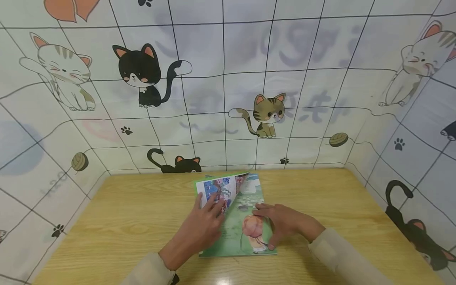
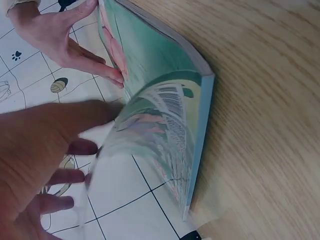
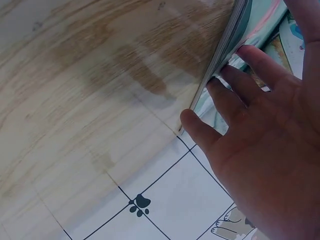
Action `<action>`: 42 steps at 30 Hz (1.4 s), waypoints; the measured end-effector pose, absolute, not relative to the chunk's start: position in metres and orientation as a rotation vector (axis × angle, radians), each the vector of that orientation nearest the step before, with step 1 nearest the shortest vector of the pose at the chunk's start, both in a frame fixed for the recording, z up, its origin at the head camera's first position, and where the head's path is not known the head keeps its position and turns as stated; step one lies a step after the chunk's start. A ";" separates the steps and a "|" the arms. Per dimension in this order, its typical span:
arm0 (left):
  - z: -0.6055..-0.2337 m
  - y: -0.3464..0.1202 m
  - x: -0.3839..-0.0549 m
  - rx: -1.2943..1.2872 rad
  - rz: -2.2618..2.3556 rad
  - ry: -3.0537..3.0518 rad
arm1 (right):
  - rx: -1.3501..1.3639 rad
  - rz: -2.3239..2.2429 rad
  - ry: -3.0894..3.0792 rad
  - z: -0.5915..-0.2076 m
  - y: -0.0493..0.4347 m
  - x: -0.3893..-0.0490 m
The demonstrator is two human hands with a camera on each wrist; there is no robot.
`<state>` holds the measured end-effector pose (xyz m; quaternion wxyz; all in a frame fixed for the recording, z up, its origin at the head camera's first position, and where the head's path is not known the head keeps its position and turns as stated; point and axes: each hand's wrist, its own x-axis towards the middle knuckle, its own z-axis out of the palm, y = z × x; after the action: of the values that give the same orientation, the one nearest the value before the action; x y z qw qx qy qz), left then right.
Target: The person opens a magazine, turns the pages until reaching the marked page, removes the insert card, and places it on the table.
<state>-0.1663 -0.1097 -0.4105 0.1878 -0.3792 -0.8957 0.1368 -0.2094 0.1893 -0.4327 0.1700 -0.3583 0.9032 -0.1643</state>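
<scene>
An illustrated paperback book (image 1: 233, 237) lies open on the wooden table, its right-hand page green with a pink figure. On the left, a lifted page (image 1: 228, 188) with colourful pictures curves over. The left hand (image 1: 204, 223) lies over this turned page, fingers spread and touching it. In the left wrist view the curved pages (image 2: 155, 120) blur beside the thumb, and the blue spine (image 2: 204, 130) faces the camera. The right hand (image 1: 285, 221) rests at the book's right edge, thumb near the lower corner. Its fingers look extended against the page edges in the right wrist view (image 3: 250, 85).
The wooden table (image 1: 142, 209) reaches around the book on both sides. Behind and beside it hangs a white gridded sheet (image 1: 203, 91) printed with cartoon cats, paw prints and yarn balls. Light reflects off the table's front.
</scene>
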 end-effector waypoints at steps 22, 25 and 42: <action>-0.411 -0.118 -0.173 -1.023 0.465 -2.578 | -1.021 -0.456 2.579 -0.432 0.188 -0.210; -0.413 -0.121 -0.173 -0.990 0.408 -2.615 | -1.007 -0.478 2.566 -0.431 0.188 -0.210; -0.431 -0.135 -0.178 -0.871 -0.096 -2.880 | -0.997 -0.504 2.559 -0.433 0.191 -0.209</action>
<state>-0.1780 -0.1348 -0.4313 0.0658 -0.2887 -0.9546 -0.0318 -0.2092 0.1915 -0.4332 0.1736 -0.3517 0.9026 -0.1776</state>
